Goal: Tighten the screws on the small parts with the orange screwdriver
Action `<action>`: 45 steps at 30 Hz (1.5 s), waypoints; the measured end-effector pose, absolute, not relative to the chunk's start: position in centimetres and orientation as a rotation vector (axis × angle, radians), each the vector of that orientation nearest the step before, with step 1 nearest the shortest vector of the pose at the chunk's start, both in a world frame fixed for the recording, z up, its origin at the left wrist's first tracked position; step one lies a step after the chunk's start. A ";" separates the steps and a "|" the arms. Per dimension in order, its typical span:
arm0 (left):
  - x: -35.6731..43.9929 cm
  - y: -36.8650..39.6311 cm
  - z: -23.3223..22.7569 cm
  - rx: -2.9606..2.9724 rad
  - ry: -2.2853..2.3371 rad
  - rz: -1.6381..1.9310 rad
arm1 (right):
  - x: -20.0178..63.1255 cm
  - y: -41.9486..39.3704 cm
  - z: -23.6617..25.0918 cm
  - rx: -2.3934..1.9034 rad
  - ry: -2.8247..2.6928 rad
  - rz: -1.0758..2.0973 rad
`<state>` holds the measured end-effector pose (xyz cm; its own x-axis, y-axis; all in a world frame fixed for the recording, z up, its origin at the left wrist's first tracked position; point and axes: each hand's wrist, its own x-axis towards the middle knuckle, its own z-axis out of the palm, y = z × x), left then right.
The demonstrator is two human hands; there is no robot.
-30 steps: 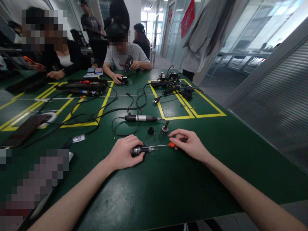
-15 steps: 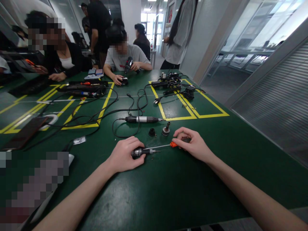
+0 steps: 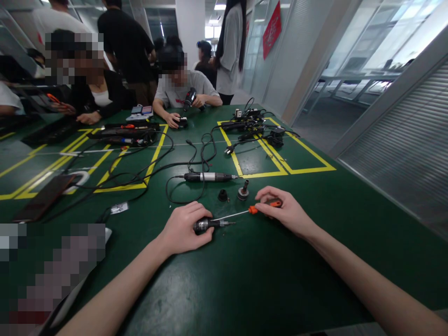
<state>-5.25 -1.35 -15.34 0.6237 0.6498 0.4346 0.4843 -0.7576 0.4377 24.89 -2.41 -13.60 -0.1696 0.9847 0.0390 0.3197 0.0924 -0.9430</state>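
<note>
My left hand (image 3: 185,228) lies on the table with its fingers wrapped round a short black and silver electric-screwdriver head (image 3: 214,224), whose thin bit points right. A screwdriver (image 3: 252,210) with an orange handle is pinched in my right hand (image 3: 289,212). Its steel shaft runs left to the head near my left fingertips; whether the tip touches it I cannot tell. Just behind my hands stand a small black cap (image 3: 223,195) and a round metal part with a dark upright stem (image 3: 243,192). Beyond them lies a corded electric screwdriver (image 3: 209,177).
Cables (image 3: 157,164) cross the green table (image 3: 224,289). A pile of black tools and cords (image 3: 247,125) sits inside yellow tape at the back right. A dark phone-like slab (image 3: 45,198) lies left. Across the table a person (image 3: 191,86) holds a power drill (image 3: 189,99).
The view has shifted slightly. My right fingers have loosened or rolled a little, and more of the orange handle shows. My left hand keeps its grip on the electric-screwdriver head.
</note>
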 end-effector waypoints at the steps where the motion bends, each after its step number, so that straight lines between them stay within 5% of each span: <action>1: -5.3 -1.3 -15.4 2.572 0.921 0.851 | 24.9 -2.3 -13.6 -1.306 -1.618 1.084; 45: -5.6 -1.4 -15.0 2.439 0.945 1.003 | 24.5 -2.8 -13.7 -1.274 -1.643 1.169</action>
